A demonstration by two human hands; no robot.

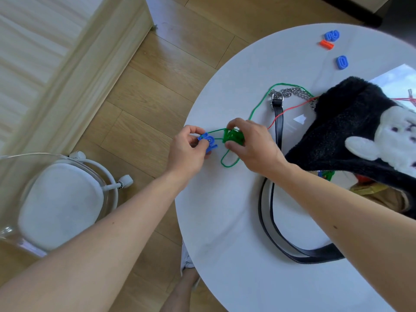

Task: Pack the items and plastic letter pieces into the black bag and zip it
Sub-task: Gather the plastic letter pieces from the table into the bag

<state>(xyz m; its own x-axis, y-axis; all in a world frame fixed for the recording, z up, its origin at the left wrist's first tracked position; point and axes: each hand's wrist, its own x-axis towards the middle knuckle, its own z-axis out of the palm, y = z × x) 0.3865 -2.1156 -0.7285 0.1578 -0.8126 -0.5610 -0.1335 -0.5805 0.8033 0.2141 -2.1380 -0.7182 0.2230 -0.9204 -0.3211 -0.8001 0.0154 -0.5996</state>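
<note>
- Your left hand [188, 146] pinches blue plastic letter pieces [208, 141] between thumb and fingers, just above the left edge of the round white bench [225, 221]
- Your right hand [249, 140] is closed on a bunch of green letter pieces [233, 136], thumb under them and fingers over the top
- A green string [258, 104] runs between the blue and green pieces, loops on the bench below your right hand and trails away toward the far side, up by the chain
- The black bag [346, 127], furry with a white plush figure on its face, lies on the right side of the bench, just right of your right hand
- The bag's zip is open along its near edge; coloured bits and something yellow show inside the mouth, partly hidden behind your right forearm
- Its black strap [278, 122] runs from a metal clasp down across the bench and curls round near you; a silver chain [292, 92] lies at the bag's far left corner
- A red string [290, 110] leads from the bag's far corner toward your right hand
- Three loose pieces lie well apart from your hands at the far right of the bench: a blue pair [332, 35], an orange piece [326, 44] just beside it, and a blue ring-shaped piece [342, 62] nearer the bag
- A clear chair with a white cushion [60, 199] stands on the wooden floor at left
</note>
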